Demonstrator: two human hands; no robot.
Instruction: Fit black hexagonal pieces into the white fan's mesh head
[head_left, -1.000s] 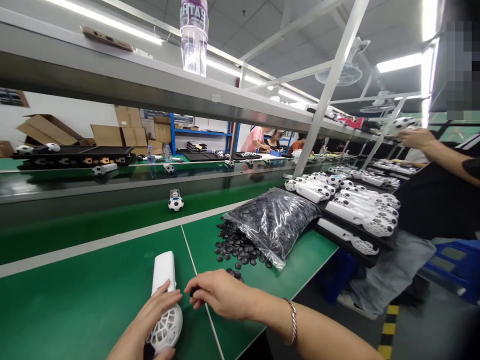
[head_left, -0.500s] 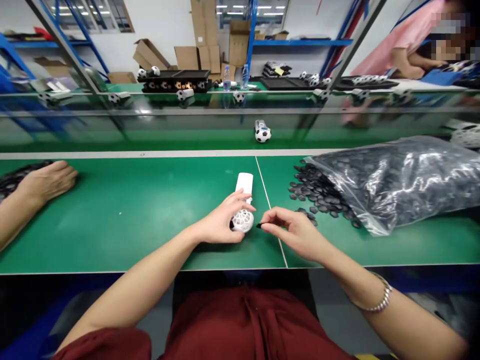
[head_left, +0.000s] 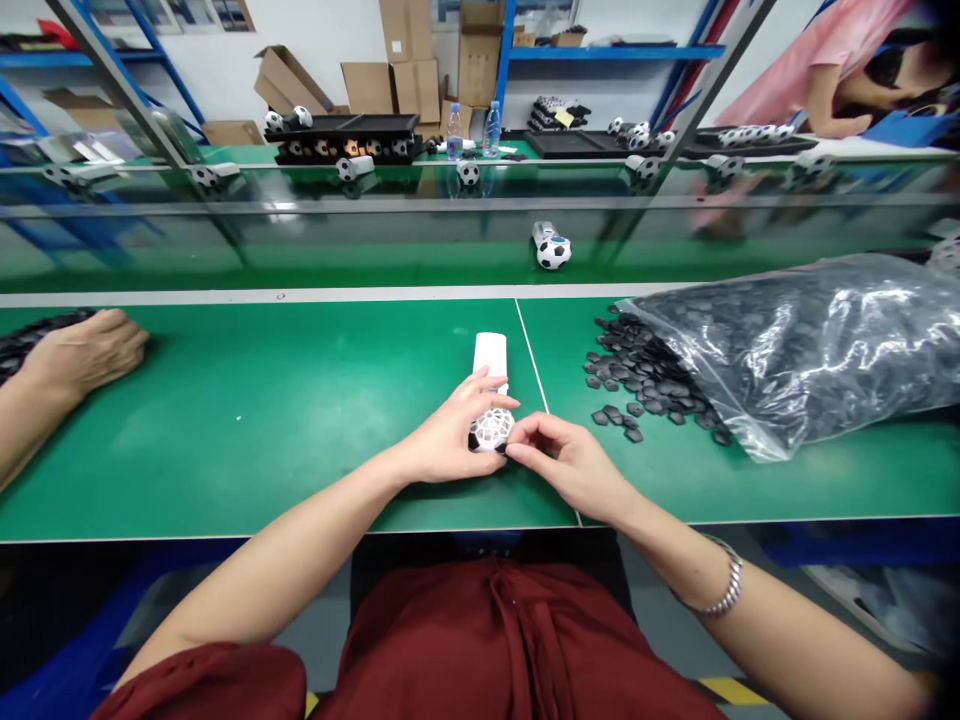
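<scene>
While our left hand (head_left: pixel 448 435) grips the white lattice-headed casing (head_left: pixel 493 426), long axis toward twelve, our right hand (head_left: pixel 568 462) pinches a black pentagon (head_left: pixel 501 448) at its five-o'clock edge.

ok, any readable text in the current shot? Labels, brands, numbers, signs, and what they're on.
None legible.
Plastic bottles at the back: any label print too small to read.
Yellow note on the far stack: too small to read.
Clear plastic bag: no print I can make out.
White ball-ended housing: no print visible; partly covered by the left hand.
</scene>
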